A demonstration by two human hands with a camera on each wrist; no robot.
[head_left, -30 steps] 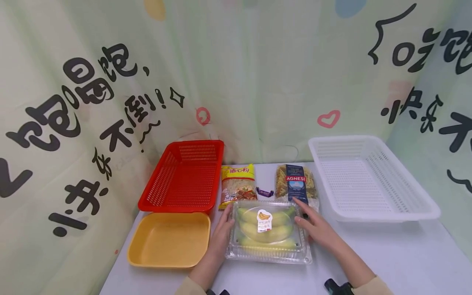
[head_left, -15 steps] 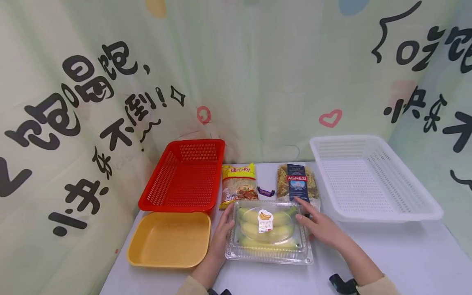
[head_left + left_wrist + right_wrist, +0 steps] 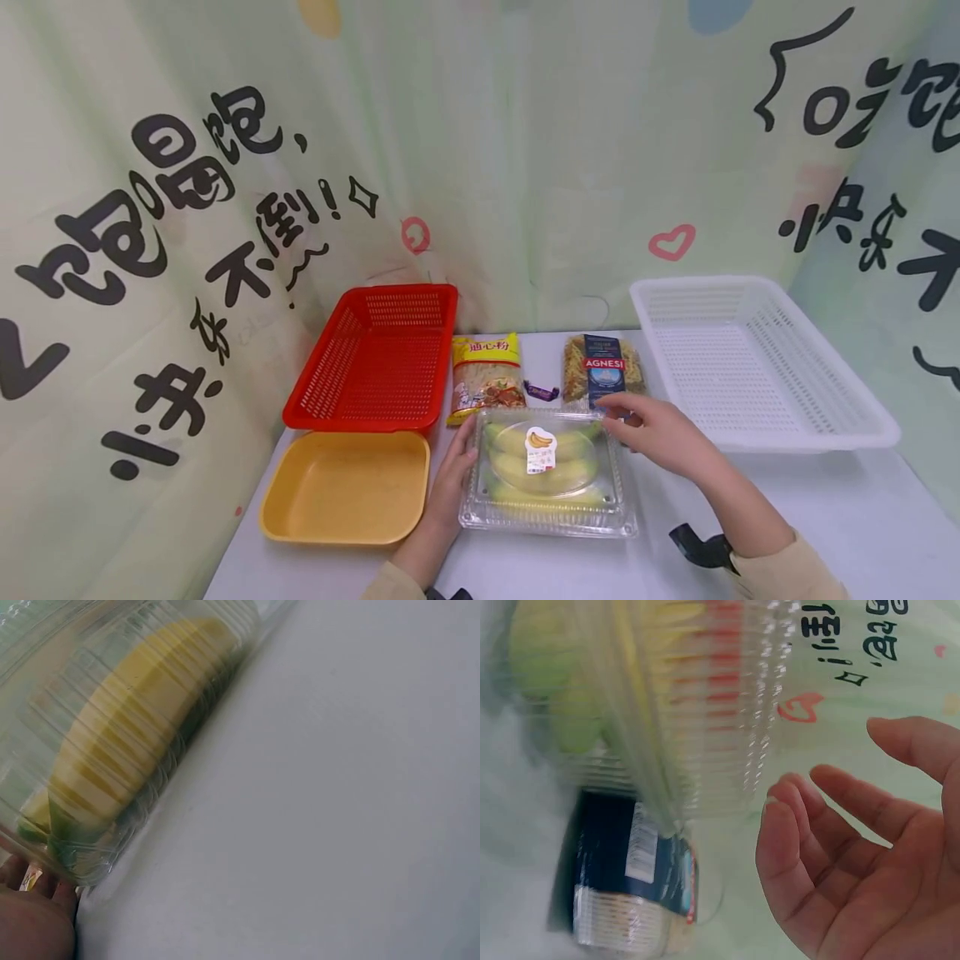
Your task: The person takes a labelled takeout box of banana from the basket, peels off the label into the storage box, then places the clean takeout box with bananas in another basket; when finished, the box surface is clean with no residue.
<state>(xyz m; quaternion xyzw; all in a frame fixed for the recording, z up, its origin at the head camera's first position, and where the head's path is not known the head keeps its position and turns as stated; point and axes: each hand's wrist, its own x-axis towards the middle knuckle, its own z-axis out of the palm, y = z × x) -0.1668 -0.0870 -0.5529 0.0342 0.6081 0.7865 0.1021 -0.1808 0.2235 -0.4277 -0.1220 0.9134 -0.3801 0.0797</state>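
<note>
A clear plastic box of bananas (image 3: 547, 496) with a white label on its lid sits on the table in front of me. Along its left side lies my left hand (image 3: 447, 479), its fingers touching the wall; the left wrist view shows its fingers (image 3: 64, 896) at the box corner. My right hand (image 3: 663, 433) is raised by the far right corner, holding nothing. In the right wrist view this hand (image 3: 862, 870) is loosely bent, with a gap between it and the box. A bag of Agnesi pasta (image 3: 603, 371) lies just behind, its lower end partly hidden.
A red basket (image 3: 367, 417) and a yellow tub (image 3: 345, 533) stand on the left. At the right is a white basket (image 3: 787, 437). A yellow-topped bag of pasta (image 3: 487, 375) and a small purple-wrapped item (image 3: 542, 391) lie behind the box. A printed curtain (image 3: 540, 167) hangs behind.
My right hand has come away from the box's right side and risen slightly, its wrist turning. The left hand and the box have stayed in place.
</note>
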